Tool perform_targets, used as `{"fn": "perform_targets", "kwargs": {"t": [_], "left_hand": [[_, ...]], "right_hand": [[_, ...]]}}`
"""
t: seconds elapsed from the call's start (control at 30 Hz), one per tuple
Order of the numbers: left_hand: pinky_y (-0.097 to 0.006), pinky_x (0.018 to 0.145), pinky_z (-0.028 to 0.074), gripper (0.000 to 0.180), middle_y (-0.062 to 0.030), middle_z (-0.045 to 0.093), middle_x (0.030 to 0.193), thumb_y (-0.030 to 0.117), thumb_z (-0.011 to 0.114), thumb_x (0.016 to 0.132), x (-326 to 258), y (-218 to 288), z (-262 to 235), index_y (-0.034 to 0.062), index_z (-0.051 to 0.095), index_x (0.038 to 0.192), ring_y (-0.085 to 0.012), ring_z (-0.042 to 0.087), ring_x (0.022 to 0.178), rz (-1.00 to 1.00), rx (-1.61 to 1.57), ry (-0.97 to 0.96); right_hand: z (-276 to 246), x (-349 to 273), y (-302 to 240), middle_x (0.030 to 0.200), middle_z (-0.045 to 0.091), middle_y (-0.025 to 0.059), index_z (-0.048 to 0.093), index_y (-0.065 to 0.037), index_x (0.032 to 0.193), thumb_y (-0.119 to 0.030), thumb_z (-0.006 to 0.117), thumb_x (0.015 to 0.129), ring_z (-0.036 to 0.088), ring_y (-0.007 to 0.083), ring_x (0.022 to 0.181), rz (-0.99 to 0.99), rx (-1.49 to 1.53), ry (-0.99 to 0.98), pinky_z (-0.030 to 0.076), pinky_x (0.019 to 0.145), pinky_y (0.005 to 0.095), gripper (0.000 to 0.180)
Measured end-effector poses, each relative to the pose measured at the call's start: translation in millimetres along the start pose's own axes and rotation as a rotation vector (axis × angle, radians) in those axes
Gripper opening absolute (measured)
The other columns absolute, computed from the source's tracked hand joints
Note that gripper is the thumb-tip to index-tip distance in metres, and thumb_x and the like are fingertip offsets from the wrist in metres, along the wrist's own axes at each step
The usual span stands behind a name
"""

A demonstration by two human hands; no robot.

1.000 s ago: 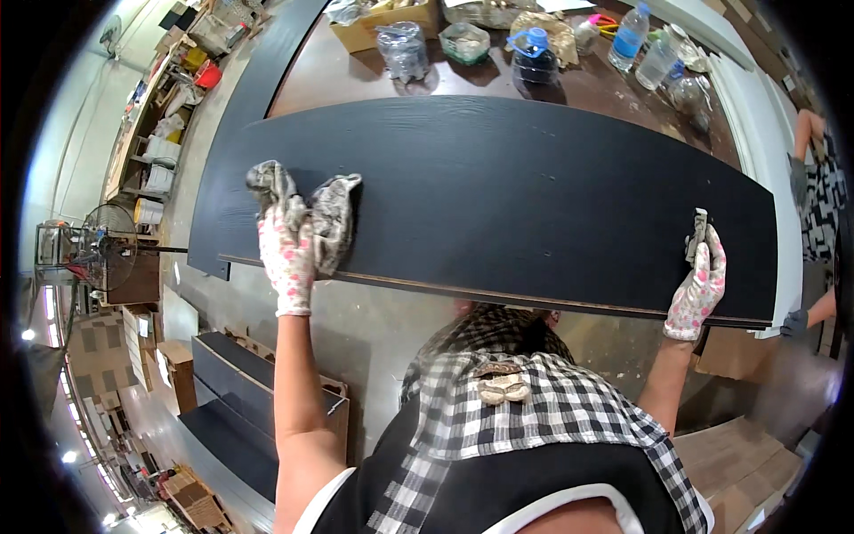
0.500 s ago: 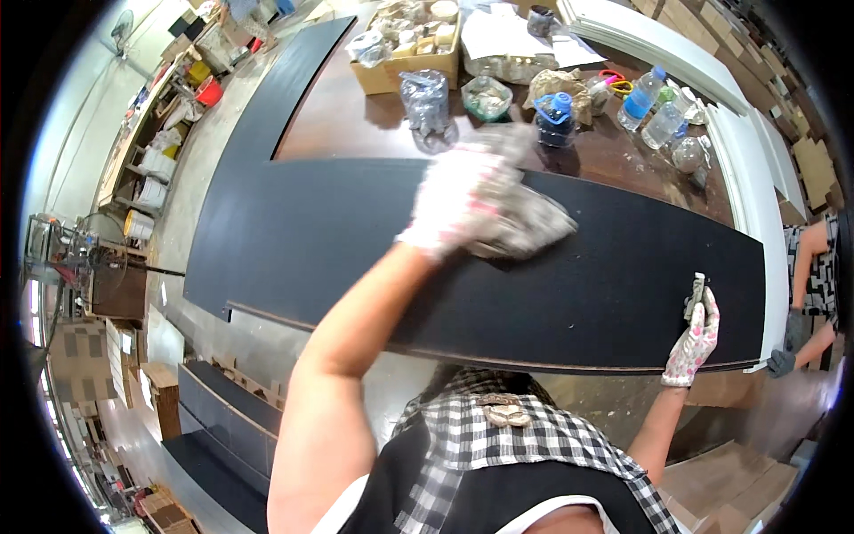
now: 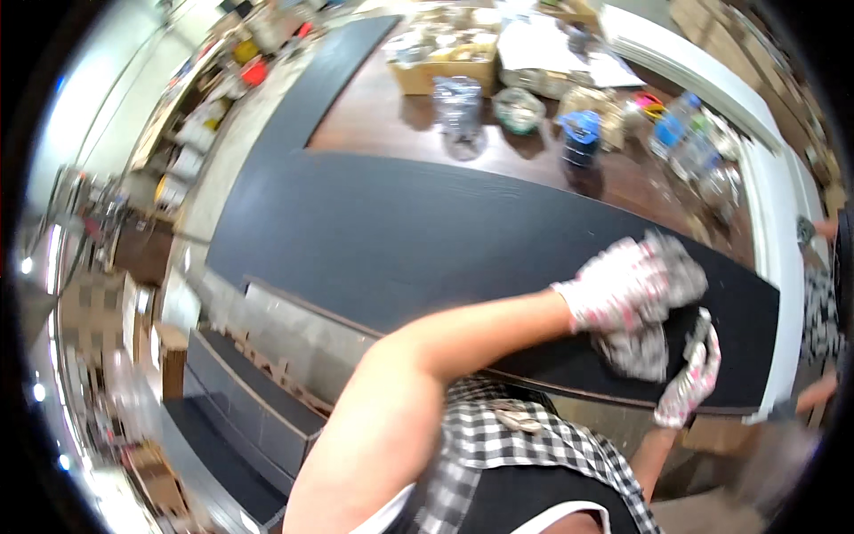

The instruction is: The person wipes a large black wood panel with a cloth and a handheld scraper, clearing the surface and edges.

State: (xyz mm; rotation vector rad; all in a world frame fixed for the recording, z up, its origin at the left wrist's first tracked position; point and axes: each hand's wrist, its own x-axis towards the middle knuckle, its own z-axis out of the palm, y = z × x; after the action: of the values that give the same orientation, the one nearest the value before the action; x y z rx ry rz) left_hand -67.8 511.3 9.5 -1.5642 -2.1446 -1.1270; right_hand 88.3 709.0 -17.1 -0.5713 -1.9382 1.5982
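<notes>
A long black board (image 3: pixel 382 227) lies in front of me, its right end near both my hands. My left hand (image 3: pixel 618 287), in a white glove with pink spots, is closed on a crumpled grey cloth (image 3: pixel 639 354) and presses it against the board near the right end. Motion blurs the cloth a little. My right hand (image 3: pixel 690 383), gloved likewise, is by the board's near right edge. It pinches a small, narrow, greyish-white piece (image 3: pixel 699 327) whose kind I cannot make out.
Behind the board, a brown tabletop (image 3: pixel 374 116) holds a carton (image 3: pixel 436 78) of small items, a blue-lidded jar (image 3: pixel 581 142), bags, papers and plastic bottles (image 3: pixel 680 129). White panels (image 3: pixel 765 209) border the right side, where another person's gloved hand (image 3: pixel 805 230) shows. Dark boards (image 3: pixel 245 383) stand at lower left.
My left hand has swept the cloth from the board's middle rightward and nearer, close to my right hand. My right hand has hardly moved. The view has shifted somewhat.
</notes>
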Motion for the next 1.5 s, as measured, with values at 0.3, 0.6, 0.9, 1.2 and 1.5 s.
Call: {"fn": "perform_targets", "kwargs": {"t": [0.3,0.6,0.9,1.2,1.5], "left_hand": [[-0.043,0.102,0.043,0.046,-0.0119,0.061,0.125,0.019,0.065,0.074,-193.9,-38.8,-201.3,0.0131,0.064,0.120,-0.0342,0.056,0.118,-0.536,0.680,0.206],[-0.046,0.108,0.039,0.068,-0.0155,0.056,0.134,0.025,0.075,0.069,-338.8,-28.1,-280.9,0.0124,0.056,0.133,-0.0389,0.049,0.126,-0.848,0.799,0.136],[-0.043,0.084,0.050,0.040,-0.0150,0.066,0.102,0.015,0.070,0.075,-455.1,-8.1,-366.1,0.0076,0.067,0.114,-0.0363,0.062,0.096,-1.076,0.744,0.495],[-0.048,0.100,0.044,0.041,-0.0126,0.057,0.133,0.034,0.079,0.066,-366.5,-22.9,-346.6,0.0068,0.069,0.095,-0.0409,0.050,0.127,-0.520,0.140,0.205],[-0.046,0.103,0.042,0.043,-0.0137,0.060,0.132,0.029,0.075,0.071,-357.4,-22.8,-347.1,0.0025,0.066,0.103,-0.0348,0.051,0.128,-0.558,-0.051,0.112]], "right_hand": [[-14.5,17.3,24.0,0.137,0.057,0.0082,0.053,-0.005,0.137,-0.018,0.046,0.105,0.060,0.0169,0.112,0.047,0.196,-0.054,0.047,0.094,0.0309,0.035],[155.3,20.6,-66.7,0.127,0.061,0.0081,0.057,-0.003,0.134,-0.016,0.057,0.099,0.059,0.0136,0.110,-0.187,-0.043,-0.424,0.048,0.094,0.0283,0.037],[428.7,-14.3,-86.0,0.108,0.069,0.0109,0.069,-0.009,0.114,-0.022,0.073,0.085,0.062,0.0278,0.103,-0.724,-0.408,-0.734,0.049,0.090,0.0378,0.032],[595.8,-71.1,-103.8,0.105,0.067,0.0121,0.068,-0.008,0.111,-0.029,0.069,0.088,0.062,0.0322,0.097,-0.942,-0.404,-0.978,0.050,0.086,0.0408,0.031],[636.4,-80.0,-111.7,0.099,0.068,0.0124,0.070,-0.007,0.106,-0.023,0.074,0.081,0.064,0.0320,0.095,-0.918,-0.414,-1.026,0.050,0.086,0.0400,0.030]]}}
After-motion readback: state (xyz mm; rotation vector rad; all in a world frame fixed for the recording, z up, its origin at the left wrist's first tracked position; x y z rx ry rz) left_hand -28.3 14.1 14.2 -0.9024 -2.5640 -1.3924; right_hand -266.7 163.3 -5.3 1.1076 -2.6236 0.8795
